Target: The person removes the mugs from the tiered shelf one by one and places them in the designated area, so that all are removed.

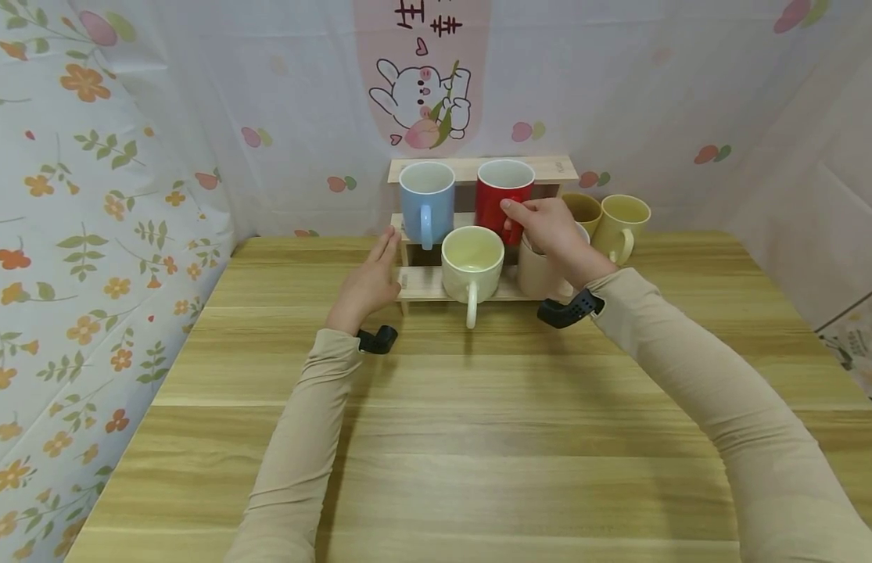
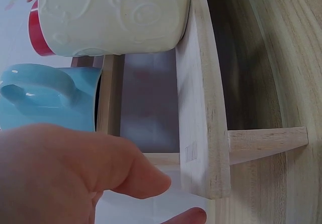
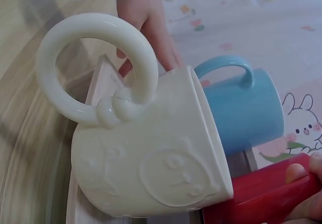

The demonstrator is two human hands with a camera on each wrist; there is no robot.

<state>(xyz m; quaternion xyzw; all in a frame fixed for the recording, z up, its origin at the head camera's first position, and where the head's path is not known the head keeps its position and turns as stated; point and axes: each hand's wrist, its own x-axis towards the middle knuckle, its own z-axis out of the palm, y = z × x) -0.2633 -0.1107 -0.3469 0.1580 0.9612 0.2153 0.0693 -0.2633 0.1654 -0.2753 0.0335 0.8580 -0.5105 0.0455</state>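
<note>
Here, right hand (image 1: 554, 231) pinching red mug (image 1: 492, 202), left hand (image 1: 367, 286), fingers extended, perhaps touching wooden rack (image 1: 420, 285)

There are 6 cups (image 1: 472, 262), 1 rack (image 1: 423, 283) and 2 hands (image 1: 368, 288).

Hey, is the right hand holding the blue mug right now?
No, the right hand holds the red mug, while the blue mug stands apart from that hand.

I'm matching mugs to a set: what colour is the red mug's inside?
The red mug is white inside, best seen in the head view.
</note>
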